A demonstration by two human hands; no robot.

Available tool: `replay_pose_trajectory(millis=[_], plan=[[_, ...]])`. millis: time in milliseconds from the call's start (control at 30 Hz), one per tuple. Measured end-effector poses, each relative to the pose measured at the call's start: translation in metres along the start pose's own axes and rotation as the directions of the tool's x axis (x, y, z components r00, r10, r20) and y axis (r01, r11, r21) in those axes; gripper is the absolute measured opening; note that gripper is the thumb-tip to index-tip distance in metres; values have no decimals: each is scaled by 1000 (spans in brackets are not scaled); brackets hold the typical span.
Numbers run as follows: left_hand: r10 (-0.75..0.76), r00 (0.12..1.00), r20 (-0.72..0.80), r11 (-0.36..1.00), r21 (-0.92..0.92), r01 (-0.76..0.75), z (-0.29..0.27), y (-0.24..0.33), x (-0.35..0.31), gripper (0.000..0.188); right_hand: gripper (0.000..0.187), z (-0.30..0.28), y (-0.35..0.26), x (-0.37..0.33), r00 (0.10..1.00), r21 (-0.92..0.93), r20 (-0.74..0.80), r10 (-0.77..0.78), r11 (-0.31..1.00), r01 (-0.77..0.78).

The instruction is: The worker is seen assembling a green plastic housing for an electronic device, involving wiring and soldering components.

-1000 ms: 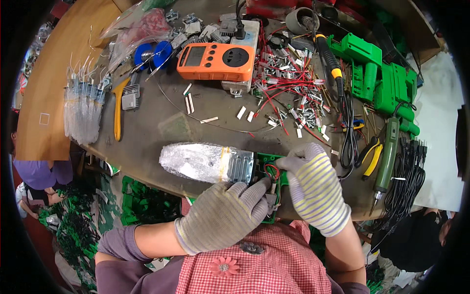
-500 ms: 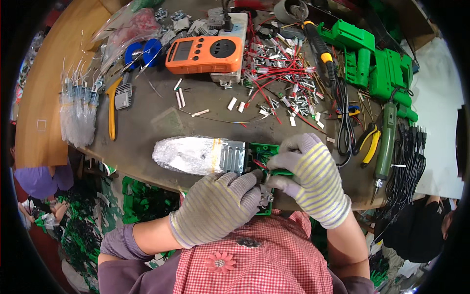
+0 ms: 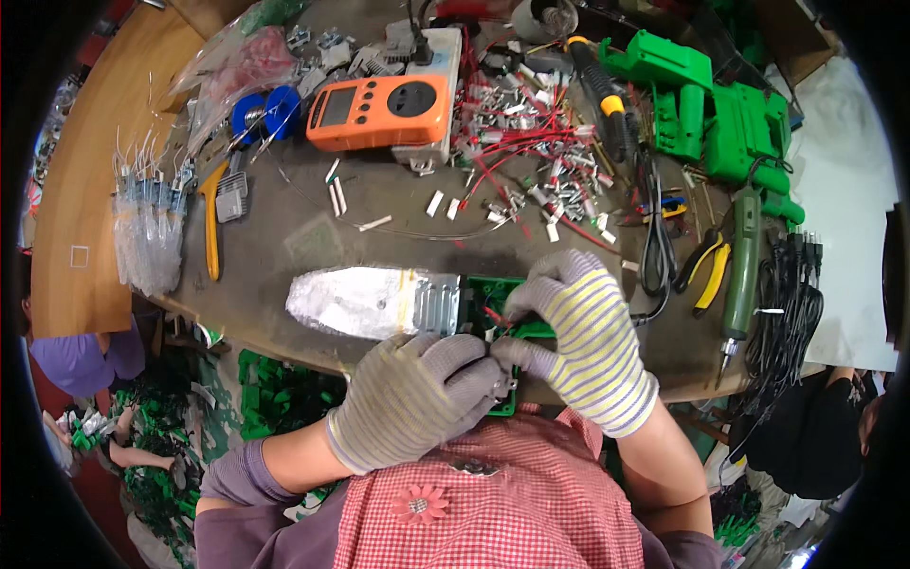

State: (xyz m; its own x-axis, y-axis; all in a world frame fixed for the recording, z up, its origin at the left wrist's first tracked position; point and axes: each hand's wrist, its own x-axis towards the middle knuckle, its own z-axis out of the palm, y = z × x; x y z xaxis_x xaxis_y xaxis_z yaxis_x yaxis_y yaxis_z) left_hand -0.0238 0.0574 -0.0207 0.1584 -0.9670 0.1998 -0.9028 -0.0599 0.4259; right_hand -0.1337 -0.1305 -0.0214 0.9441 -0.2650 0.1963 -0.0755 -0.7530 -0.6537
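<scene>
In front of me lies an open green plastic housing (image 3: 497,287), joined at its left to a vented metal plate and a silvery wrapped tapered body (image 3: 353,302). My left hand (image 3: 409,394), in a striped grey glove, is closed over the housing's near part, fingertips beside a small grey metal piece. My right hand (image 3: 580,343), gloved in yellow and purple stripes, has thumb and forefinger pinched over the housing's inside. A red wire (image 3: 492,313) shows by those fingertips. What the pinch holds is too small to make out.
Behind the housing stand an orange meter with a socket (image 3: 384,112) and a heap of red wires and small parts (image 3: 540,142). Green shells (image 3: 744,123), yellow-handled pliers (image 3: 713,275), a green electric screwdriver (image 3: 743,261) and bundled black cords (image 3: 789,303) lie right. Bagged parts (image 3: 149,228) stand left.
The whole view has shifted slightly. Both hands stay at the housing, and my right fingertips have come closer to the left ones. The red wire remains by the right fingers.
</scene>
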Motion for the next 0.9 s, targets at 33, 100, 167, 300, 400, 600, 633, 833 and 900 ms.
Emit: replay_pose_trajectory(millis=[33, 100, 167, 300, 400, 600, 633, 833, 900], plan=[[0, 1000, -5, 1000, -32, 0, 1, 1, 5, 20, 32, -4, 1, -1, 1000, -17, 20, -20, 1000, 20], [-21, 999, -30, 995, -97, 18, 1, 3, 9, 18, 31, -4, 4, -4, 999, -70, 44, -13, 997, 16], [-34, 999, 43, 998, -49, 36, -5, 5, 9, 22, 29, -2, 0, -2, 998, -67, 55, -24, 997, 28], [17, 989, 146, 1000, 9, -18, -5, 5, 4, 25, 28, -23, -5, -7, 984, -88, 171, -51, 994, 67], [29, 995, 94, 999, 12, -30, -4, 4, 4, 26, 23, -68, 11, 0, 981, -6, 143, -130, 991, 132], [47, 997, 60, 999, 14, -48, -3, 3, 6, 27, 17, -118, 133, 78, 884, -433, -466, -25, 878, -203], [46, 997, 60, 999, 18, -47, -2, 3, 7, 27, 19, -111, 140, 90, 914, -550, -405, -4, 800, -240], [42, 992, 117, 999, -20, -40, -3, 2, 2, 33, 18, -80, 143, 136, 863, -735, -437, 255, 452, -506], [-19, 996, 92, 999, -44, 23, -3, 3, -2, 33, 19, -75, 140, 136, 890, -745, -405, 208, 490, -453]])
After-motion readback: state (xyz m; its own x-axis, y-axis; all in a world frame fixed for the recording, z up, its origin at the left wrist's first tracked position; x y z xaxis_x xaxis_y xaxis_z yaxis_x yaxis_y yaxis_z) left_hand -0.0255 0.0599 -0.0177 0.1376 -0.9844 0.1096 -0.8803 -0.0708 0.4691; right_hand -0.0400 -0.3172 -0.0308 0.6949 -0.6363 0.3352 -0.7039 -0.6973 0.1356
